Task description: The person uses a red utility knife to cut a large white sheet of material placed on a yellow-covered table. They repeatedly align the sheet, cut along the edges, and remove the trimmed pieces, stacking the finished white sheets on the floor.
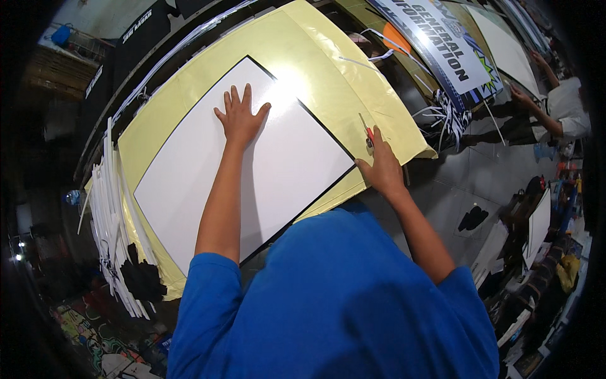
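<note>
A large white board (287,164) with dark edges lies flat on a table covered in yellow sheeting (189,72). My left hand (240,117) rests palm down on the upper part of the board, fingers spread. Off the board's right corner, my right hand (384,165) is closed round a utility knife (369,136) with a red handle. Its thin blade points away from me, over the yellow sheeting. The thumb of that hand is close to the board's corner; whether it touches, I cannot tell.
White strips (107,227) hang in a bunch at the table's left edge, beside a black cloth-like item (142,278). A printed sign (442,50) and tangled offcuts (449,117) lie at the far right. Another person (562,110) stands there. Mixed materials (536,278) clutter the right side.
</note>
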Tool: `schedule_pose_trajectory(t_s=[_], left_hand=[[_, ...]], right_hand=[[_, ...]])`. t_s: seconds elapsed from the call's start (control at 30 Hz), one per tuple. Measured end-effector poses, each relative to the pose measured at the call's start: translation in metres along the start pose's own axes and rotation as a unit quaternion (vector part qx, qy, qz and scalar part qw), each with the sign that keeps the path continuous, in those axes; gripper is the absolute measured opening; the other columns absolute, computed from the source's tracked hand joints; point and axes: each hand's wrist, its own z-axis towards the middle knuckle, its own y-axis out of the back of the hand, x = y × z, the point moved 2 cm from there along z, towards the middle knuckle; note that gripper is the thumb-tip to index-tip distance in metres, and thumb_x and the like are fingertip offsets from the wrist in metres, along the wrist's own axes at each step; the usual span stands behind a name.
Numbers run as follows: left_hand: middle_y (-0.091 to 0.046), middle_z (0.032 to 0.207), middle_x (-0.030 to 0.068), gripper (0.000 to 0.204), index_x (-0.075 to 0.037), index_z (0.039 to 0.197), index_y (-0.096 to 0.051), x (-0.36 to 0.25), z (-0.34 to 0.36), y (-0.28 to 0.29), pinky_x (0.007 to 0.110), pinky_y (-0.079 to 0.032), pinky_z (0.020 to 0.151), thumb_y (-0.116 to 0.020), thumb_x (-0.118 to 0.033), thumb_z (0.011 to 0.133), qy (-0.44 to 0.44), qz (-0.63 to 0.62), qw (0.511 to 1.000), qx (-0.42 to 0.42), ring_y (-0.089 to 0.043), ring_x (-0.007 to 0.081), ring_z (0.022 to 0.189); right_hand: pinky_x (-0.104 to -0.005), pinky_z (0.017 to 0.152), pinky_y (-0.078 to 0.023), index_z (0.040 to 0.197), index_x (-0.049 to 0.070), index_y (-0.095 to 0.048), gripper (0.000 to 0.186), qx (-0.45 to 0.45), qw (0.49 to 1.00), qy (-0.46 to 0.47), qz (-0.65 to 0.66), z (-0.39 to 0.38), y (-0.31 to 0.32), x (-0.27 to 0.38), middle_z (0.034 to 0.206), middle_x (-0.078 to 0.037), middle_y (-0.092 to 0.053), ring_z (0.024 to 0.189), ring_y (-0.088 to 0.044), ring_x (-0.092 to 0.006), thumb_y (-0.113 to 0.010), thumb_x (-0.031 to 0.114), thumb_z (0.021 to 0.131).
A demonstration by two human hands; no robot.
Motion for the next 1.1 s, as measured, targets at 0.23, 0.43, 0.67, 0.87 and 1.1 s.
schedule_pose_trajectory(t_s=[0.23, 0.43, 0.67, 0.87, 1.1], left_hand=[[-0.022, 0.161, 0.0186, 0.085, -0.02, 0.155, -0.032, 0.0, -0.004, 0.004, 0.07, -0.009, 0.113, -0.055, -0.066, 0.088, 0.0, -0.008, 1.0, 0.001, -0.015, 0.0368, 0.15], [-0.022, 0.162, 0.0181, 0.084, -0.021, 0.155, -0.032, 0.003, -0.004, 0.005, 0.07, -0.009, 0.113, -0.052, -0.068, 0.088, -0.004, -0.012, 1.0, 0.005, -0.015, 0.0366, 0.15], [-0.022, 0.162, 0.0173, 0.087, -0.022, 0.155, -0.033, 0.004, 0.001, -0.005, 0.07, -0.009, 0.113, -0.052, -0.072, 0.086, -0.003, -0.001, 1.0, -0.017, -0.015, 0.0356, 0.151], [-0.023, 0.162, 0.0162, 0.083, -0.022, 0.154, -0.033, 0.003, -0.003, -0.001, 0.07, -0.011, 0.113, -0.055, -0.067, 0.087, 0.007, 0.0, 1.0, -0.012, -0.016, 0.0346, 0.151], [-0.026, 0.161, 0.0149, 0.079, -0.023, 0.154, -0.034, 0.0, -0.001, 0.0, 0.069, -0.011, 0.114, -0.057, -0.062, 0.089, 0.005, -0.048, 0.998, -0.031, -0.018, 0.0332, 0.15]], right_hand=[[-0.05, 0.087, -0.05, 0.151, 0.009, -0.033, 0.071, 0.003, 0.998, -0.069, -0.011, 0.029, 0.02, -0.006, 0.118, -0.028, -0.059, 0.103, -0.063, -0.042, -0.064, 0.01, 0.086], [-0.0279, 0.095, -0.048, 0.146, 0.003, -0.042, 0.067, -0.147, 0.935, -0.014, 0.322, 0.058, 0.088, -0.046, 0.14, -0.008, -0.053, 0.112, -0.059, -0.0132, -0.06, -0.008, 0.083], [-0.0202, 0.058, -0.044, 0.145, 0.006, -0.044, 0.062, -0.275, 0.913, -0.134, 0.27, -0.07, 0.194, -0.17, 0.101, -0.002, -0.067, 0.071, -0.057, -0.0067, -0.064, 0.0, 0.087], [-0.0291, 0.093, -0.048, 0.147, 0.001, -0.042, 0.067, -0.232, 0.925, -0.247, 0.172, -0.198, 0.219, -0.215, 0.122, -0.009, -0.059, 0.1, -0.06, -0.0156, -0.058, -0.011, 0.083], [-0.0297, 0.093, -0.046, 0.145, 0.005, -0.045, 0.066, -0.191, 0.973, -0.098, 0.088, -0.143, 0.223, -0.246, 0.125, -0.01, -0.059, 0.103, -0.058, -0.016, -0.063, -0.001, 0.082]])
